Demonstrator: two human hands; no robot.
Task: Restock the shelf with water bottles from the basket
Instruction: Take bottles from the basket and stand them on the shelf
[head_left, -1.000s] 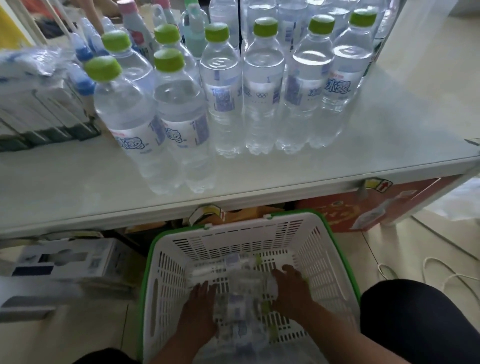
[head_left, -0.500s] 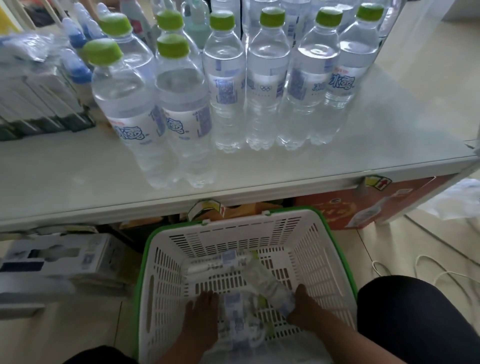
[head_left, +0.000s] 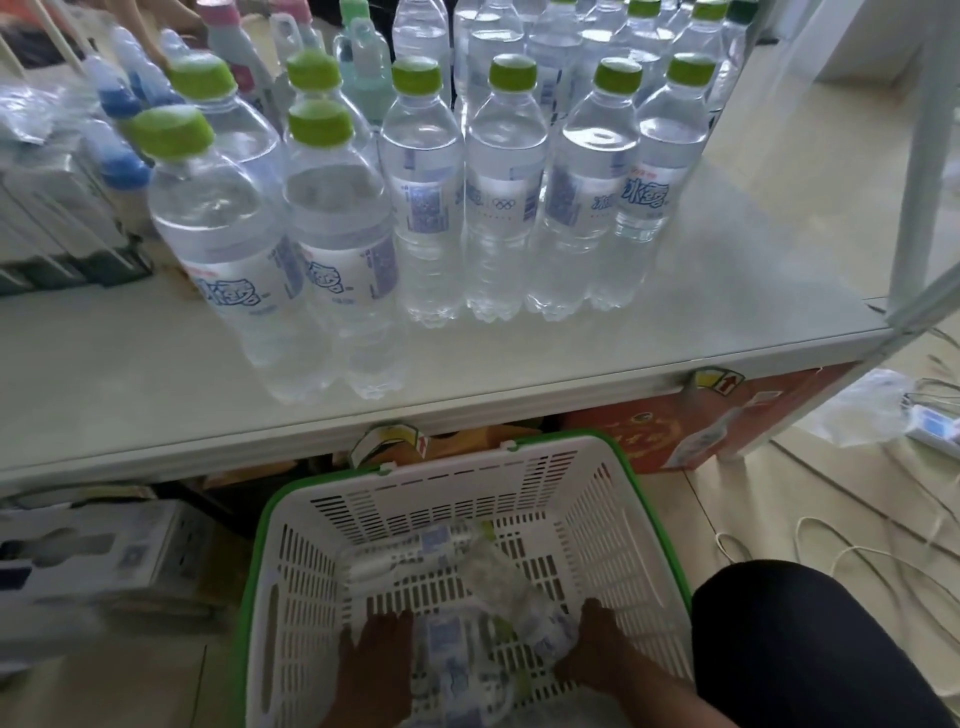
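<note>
A white plastic basket (head_left: 613, 525) with a green rim sits on the floor below the shelf. Clear water bottles lie inside it: one across the back (head_left: 410, 551), one slanting toward the right (head_left: 511, 587), another between my hands (head_left: 457, 654). My left hand (head_left: 376, 660) rests palm down on the bottle pile at the basket's bottom. My right hand (head_left: 597, 649) wraps the lower end of the slanting bottle. On the white shelf (head_left: 727, 291) stand several green-capped water bottles (head_left: 332, 249) in rows.
Blue-capped bottles (head_left: 119, 156) and flat packages sit at the shelf's left. Under the shelf are a white box (head_left: 98, 561) and an orange carton (head_left: 675, 431). Cables (head_left: 831, 540) and a plastic bag (head_left: 862, 410) lie on the floor at right. My dark-clad knee (head_left: 795, 639) is beside the basket.
Both hands slid nearer to me inside the basket. The right hand moved to the lower end of the slanting bottle and closed around it. The camera tilted slightly upward.
</note>
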